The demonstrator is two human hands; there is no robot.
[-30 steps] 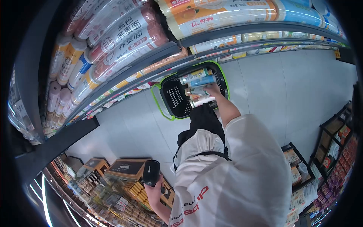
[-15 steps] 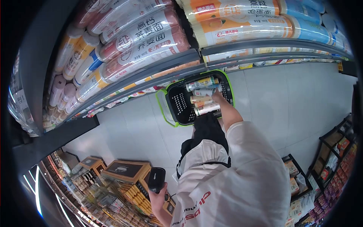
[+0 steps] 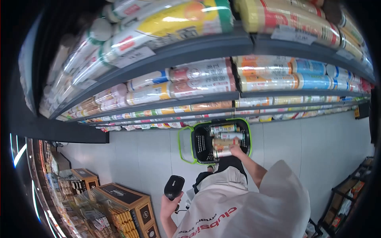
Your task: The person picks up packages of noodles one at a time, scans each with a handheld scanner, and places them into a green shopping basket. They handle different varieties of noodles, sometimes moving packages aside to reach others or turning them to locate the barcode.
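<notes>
My left hand (image 3: 171,204) is closed around the handle of a black handheld device that looks like a barcode scanner (image 3: 174,187), held in front of my body. A black shopping basket (image 3: 203,145) with a green rim and handle stands on the floor against the shelf. Several tube-shaped packs of dried noodles lie in it, among them a yellow-and-green one (image 3: 223,129), a pale blue one (image 3: 229,136) and a tan one (image 3: 223,142). My right hand (image 3: 237,151) reaches inside, its fingers closed on the right end of a pale noodle pack (image 3: 222,153); the fingertips are small and partly hidden.
Ahead, shelves (image 3: 198,45) hold stacked noodle packs on several levels, their edges jutting out above the basket. Cardboard display boxes (image 3: 123,195) with packaged goods stand at lower left. A black rack (image 3: 341,194) stands at right on the grey tiled floor (image 3: 278,142).
My view has risen, showing a higher shelf level. My right hand has moved from the pale blue pack towards the packs nearer me. The left hand still holds the scanner.
</notes>
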